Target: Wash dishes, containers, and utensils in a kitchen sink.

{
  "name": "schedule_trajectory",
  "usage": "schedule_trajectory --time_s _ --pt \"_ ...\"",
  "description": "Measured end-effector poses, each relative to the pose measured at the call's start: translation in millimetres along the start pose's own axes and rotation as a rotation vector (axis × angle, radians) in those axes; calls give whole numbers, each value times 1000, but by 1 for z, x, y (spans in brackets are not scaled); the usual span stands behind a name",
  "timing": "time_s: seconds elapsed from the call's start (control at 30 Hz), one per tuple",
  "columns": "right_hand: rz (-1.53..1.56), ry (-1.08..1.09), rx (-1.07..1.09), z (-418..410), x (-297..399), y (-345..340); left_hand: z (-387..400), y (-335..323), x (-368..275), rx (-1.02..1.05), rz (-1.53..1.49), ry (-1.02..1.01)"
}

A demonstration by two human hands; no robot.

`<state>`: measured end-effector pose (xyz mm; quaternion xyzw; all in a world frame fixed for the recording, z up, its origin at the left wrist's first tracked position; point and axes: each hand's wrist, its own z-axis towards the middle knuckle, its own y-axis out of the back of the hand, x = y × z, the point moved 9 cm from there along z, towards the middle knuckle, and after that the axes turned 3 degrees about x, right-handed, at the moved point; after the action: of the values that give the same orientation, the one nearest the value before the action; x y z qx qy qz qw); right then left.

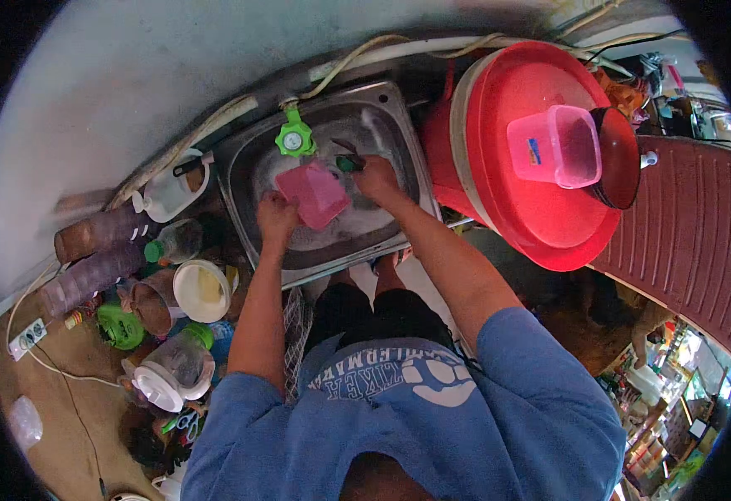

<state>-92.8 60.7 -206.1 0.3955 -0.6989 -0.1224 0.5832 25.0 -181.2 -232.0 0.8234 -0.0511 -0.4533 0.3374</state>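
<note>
Over a stainless steel sink, my left hand grips the near left edge of a pink plastic container. To its right, my right hand holds a small dark green object, whose kind I cannot tell. A thin dark piece, perhaps a blade, shows just above that object. A green tap handle stands at the back of the sink, above the container. The fingertips of my right hand are partly hidden.
A large red lidded tub stands right of the sink, bearing a clear pink container and a dark bowl. Plastic bottles, jars and a white jug crowd the left. A power strip lies far left. Pipes run along the wall.
</note>
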Motion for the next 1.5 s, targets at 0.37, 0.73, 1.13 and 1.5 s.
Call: schedule_trajectory --time_s 0.37,0.73,1.13,1.5 --pt "-173 -191 42 7 -107 -9 -27 -14 58 100 -634 314" --pt "502 -368 107 -3 -113 -28 26 -66 85 365 -730 289" --pt "257 -301 236 -29 -69 -34 97 -61 57 -19 730 -261" --pt "366 -386 -256 -30 -211 -28 -48 -123 -118 262 522 -1029"
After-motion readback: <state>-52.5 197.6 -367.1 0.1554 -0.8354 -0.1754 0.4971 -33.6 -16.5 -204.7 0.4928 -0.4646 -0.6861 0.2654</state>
